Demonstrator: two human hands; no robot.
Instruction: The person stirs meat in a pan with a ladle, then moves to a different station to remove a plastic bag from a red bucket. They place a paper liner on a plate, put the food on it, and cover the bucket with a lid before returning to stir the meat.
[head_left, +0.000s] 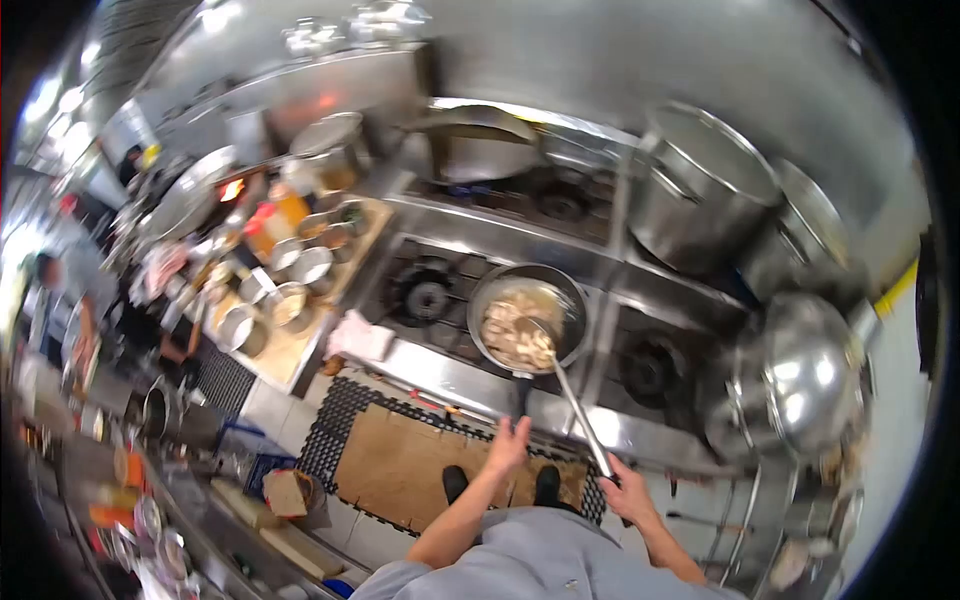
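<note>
A frying pan [578,305] sits on a stove burner, holding pale, light-brown food pieces [510,335] in some liquid. My right hand [627,492] is wrapped round the long handle of a metal ladle [580,412], whose bowl rests among the food. Just below the pan's dark handle [522,392] is my left hand [508,446], its fingers apart and nothing in it. The handle's end comes close to those fingertips.
Tall stockpots [700,190] stand at the back right, with large shiny metal bowls [800,370] nearer. A folded cloth [360,338] lies on the stove's front left edge. Leftward, a board [285,360] carries several containers and bottles. Another person [85,280] stands far left.
</note>
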